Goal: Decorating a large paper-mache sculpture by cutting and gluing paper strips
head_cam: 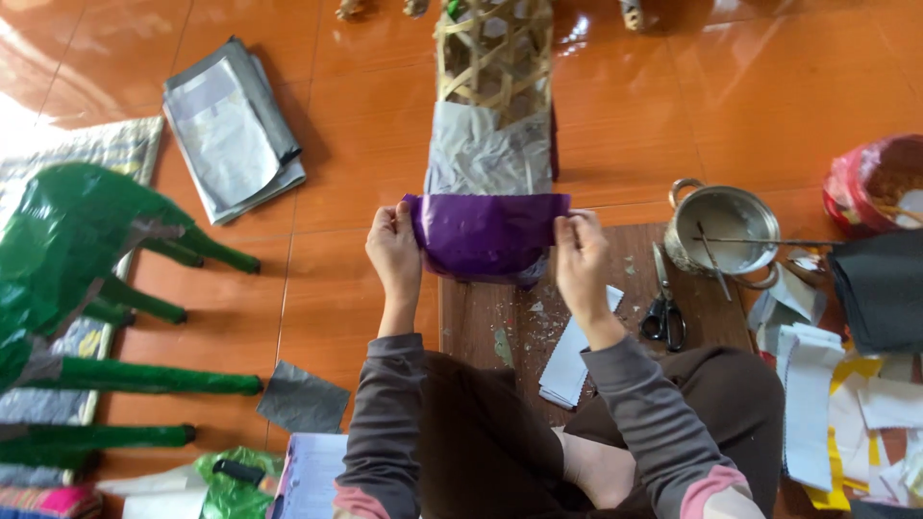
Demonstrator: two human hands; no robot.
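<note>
Currently left hand (393,252) and right hand (580,258) each pinch an end of the purple paper sheet (486,234), stretched taut across the woven bamboo frame (495,53), just below its grey paper layer (488,149). Risk: thin sheet could tear or wrinkle if pulled unevenly, or land crooked. Clear floor to the left; right side is tight, with scissors (661,309) and glue pot (723,229) near the wrist.

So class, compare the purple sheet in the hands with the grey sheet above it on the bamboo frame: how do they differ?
The purple sheet is glossy and stretched taut between the left hand and right hand; the grey sheet is dull and crinkled, touched by neither hand. Purple sits nearer the person, grey further up the bamboo frame. Both wrap across that frame.
</note>
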